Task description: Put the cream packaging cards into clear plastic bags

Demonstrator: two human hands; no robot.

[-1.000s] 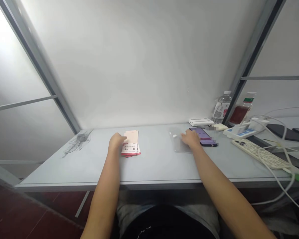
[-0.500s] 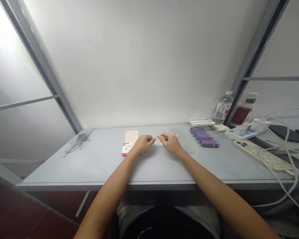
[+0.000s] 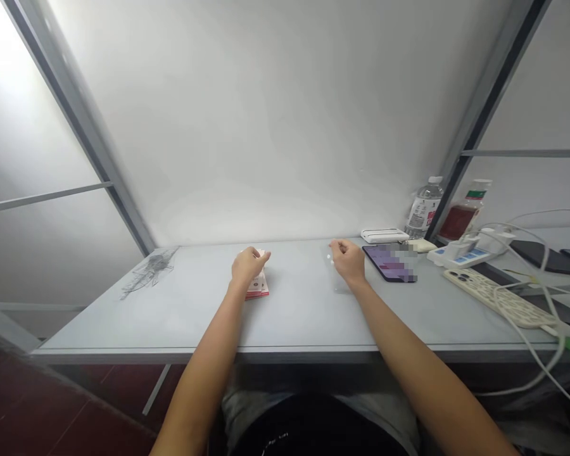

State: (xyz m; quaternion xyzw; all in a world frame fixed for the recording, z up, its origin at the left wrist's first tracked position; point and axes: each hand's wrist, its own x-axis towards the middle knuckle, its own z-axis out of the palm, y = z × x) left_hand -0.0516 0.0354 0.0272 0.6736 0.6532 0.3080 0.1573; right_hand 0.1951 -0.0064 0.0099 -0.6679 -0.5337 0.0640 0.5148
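Right now, your left hand (image 3: 249,266), grip narrow, curls over one stack of pink booklets (image 3: 258,289) near the back edge of the table (image 3: 294,316); your right hand (image 3: 348,261), grip narrow, touches one clear plastic sheet (image 3: 337,278) just beside one phone (image 3: 384,263).

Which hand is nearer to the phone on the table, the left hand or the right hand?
The right hand is nearer: it is just beside the phone's left edge. The left hand is much farther to the phone's left, over the booklets.
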